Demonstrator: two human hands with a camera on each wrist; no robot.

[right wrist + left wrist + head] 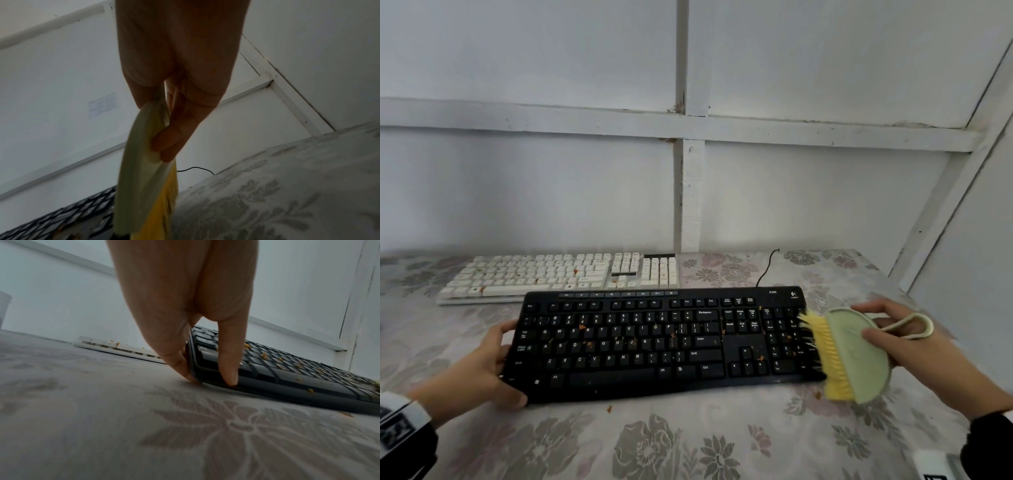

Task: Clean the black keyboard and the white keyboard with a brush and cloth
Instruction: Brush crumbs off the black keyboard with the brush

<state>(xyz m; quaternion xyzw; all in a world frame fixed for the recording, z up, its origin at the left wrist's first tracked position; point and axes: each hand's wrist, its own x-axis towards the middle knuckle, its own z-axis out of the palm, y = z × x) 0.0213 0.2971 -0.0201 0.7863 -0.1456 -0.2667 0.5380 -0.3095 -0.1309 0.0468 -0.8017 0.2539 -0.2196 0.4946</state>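
The black keyboard (654, 342) lies across the middle of the table, dotted with orange crumbs. My left hand (493, 363) grips its left end, thumb on the front corner and fingers along the side edge (207, 363). My right hand (887, 339) holds a pale green brush (856, 356) with yellow bristles (822, 349) tilted against the keyboard's right end, over the number pad. In the right wrist view the fingers (174, 138) curl round the brush body (139, 170). The white keyboard (565, 274) lies behind, also with crumbs.
A flowered tablecloth (688, 438) covers the table. The black keyboard's cable (767, 270) runs back toward the white panelled wall. Loose crumbs lie on the cloth by the keyboard's front edge (608, 408). A white object (935, 462) sits at the near right corner.
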